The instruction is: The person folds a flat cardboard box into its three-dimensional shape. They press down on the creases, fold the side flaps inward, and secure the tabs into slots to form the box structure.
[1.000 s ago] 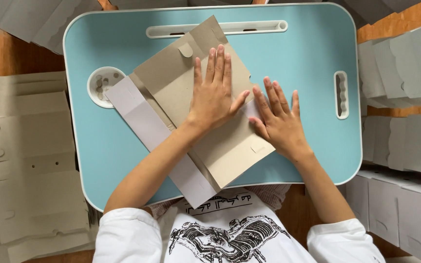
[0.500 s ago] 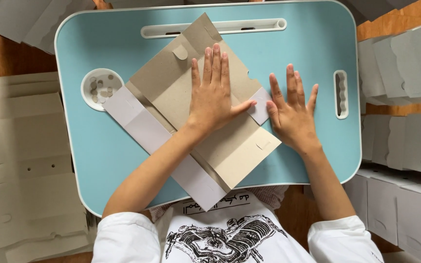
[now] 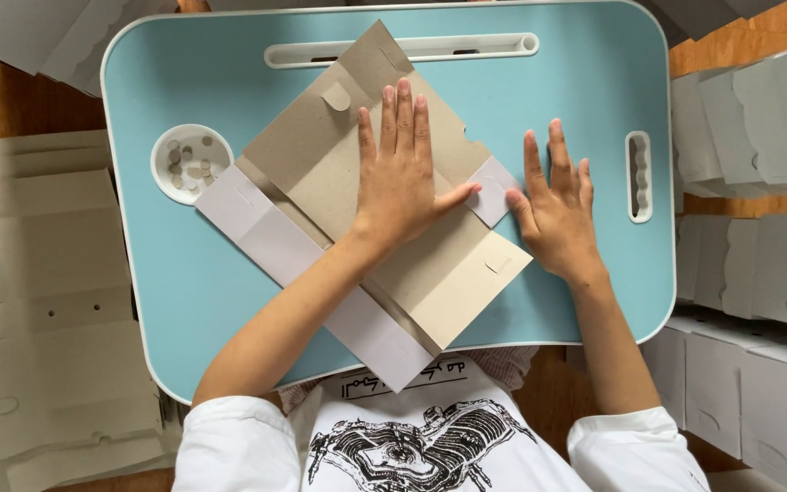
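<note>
— Blue lap tray (image 3: 184,301) across the knees, flat cardboard blank (image 3: 321,173) lying diagonally on it, white flap side toward the body.
— Pinned how?
— Left hand (image 3: 400,178) spread open, palm down on the middle, probably to keep the fold flat. Right hand (image 3: 557,214) open too, fingers splayed, resting beside the small white tab (image 3: 494,189).
— Changed since a second ago?
— Right hand slid off the card toward the tray's right side.

Home piecework spot: cardboard stacks (image 3: 758,118), lap desk (image 3: 184,301)
</note>
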